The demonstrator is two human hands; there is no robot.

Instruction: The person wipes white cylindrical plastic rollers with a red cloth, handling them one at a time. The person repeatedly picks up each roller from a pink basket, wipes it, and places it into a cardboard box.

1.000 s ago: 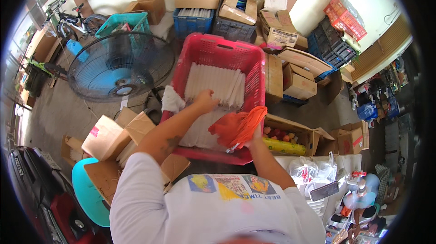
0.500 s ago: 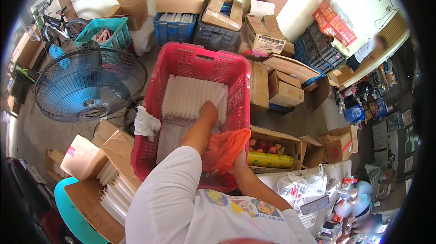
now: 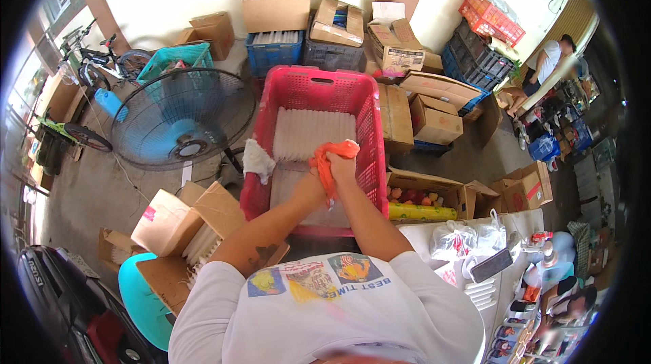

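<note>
The right grip [image 3: 343,168] was clamped on an orange cloth [image 3: 325,173], long axis fore-and-aft, tail toward the wearer; left grip [image 3: 311,188] closure was indeterminate. A red crate [image 3: 369,116] stood below, cardboard boxes [image 3: 274,13] beyond.

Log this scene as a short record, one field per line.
Right hand: closed on an orange bundle
Left hand: against the bundle's left side, grip unclear
Below hands: red crate
In crate: white sticks, side by side
Crate's left rim: white rag
Left of crate: fan
Lower right: phone, plastic bags
</note>
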